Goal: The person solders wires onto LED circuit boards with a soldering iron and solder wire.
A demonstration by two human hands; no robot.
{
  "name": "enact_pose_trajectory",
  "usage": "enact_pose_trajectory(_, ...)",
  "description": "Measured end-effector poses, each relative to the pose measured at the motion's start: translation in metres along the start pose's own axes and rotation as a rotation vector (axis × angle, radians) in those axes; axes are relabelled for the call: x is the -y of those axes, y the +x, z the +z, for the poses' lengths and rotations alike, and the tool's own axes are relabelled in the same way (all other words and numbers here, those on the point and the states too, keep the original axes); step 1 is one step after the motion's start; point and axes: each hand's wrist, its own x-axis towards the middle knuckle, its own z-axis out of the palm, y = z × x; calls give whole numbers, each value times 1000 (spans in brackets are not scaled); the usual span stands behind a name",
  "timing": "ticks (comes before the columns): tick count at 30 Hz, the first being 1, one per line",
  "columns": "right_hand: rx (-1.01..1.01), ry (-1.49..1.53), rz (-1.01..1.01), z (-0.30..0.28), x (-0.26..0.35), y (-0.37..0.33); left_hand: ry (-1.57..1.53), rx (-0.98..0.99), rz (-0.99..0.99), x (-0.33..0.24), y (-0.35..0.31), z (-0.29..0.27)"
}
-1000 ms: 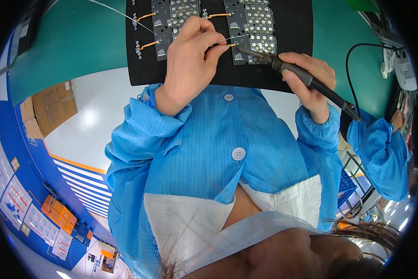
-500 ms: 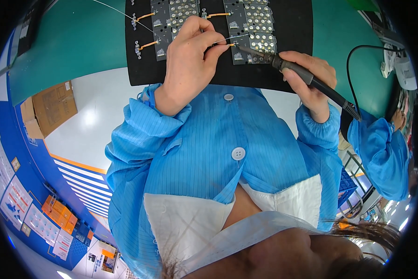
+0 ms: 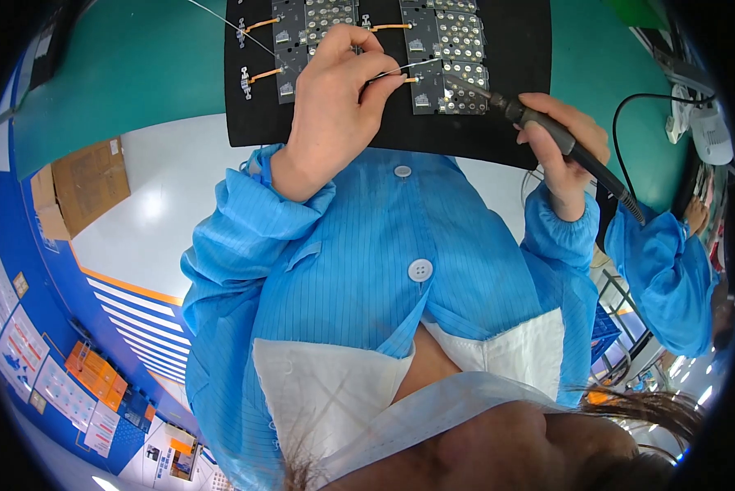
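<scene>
Pinching thin wire (image 3: 420, 63) in left hand (image 3: 332, 114) at top centre of frame, thumb and index finger nearly together, other fingers curled in (tips partly hidden). With wire's short end poking out past the fingertips, over right board block (image 3: 453, 100), and the long end trailing off to upper left of frame. Just beside orange strip (image 3: 413, 79) at the thumb tip; can't tell if touching it.

Gripping iron (image 3: 547, 128) in right hand (image 3: 568, 143), right of top centre, pen-style, fingers closed round the dark handle. Pointing tip up and left, over the silver dots of right board block; can't tell if in contact (tip too small to judge).

Resting on black mat (image 3: 514, 65) at top of frame: both board blocks, with left board block (image 3: 288, 86) partly behind left hand and more orange strips sticking out leftward. On green worktop (image 3: 138, 65) under all that.

Wearing blue coat (image 3: 367, 221) with white collar, filling centre and lower frame. Also visible around the edges: brown box (image 3: 93, 184) at left, white device (image 3: 712, 135) at upper right, co-worker's blue sleeve (image 3: 666, 278) at right.
</scene>
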Motion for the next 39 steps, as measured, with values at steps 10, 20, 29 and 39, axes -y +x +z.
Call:
enact_pose_trajectory(10,-370,31,56,-28,-13,11,181,-261,-148,28,-23,-61)
enact_pose_trajectory(20,-491,-270,-2,-32,-28,73,462,-220,-286,52,-59,-92)
enact_pose_trajectory(29,-342,-442,-236,-25,-78,62,168,-168,-355,51,-63,-91)
enact_pose_trajectory(39,-382,-583,84,7,-53,-11,-688,-93,-615,42,-76,-104)
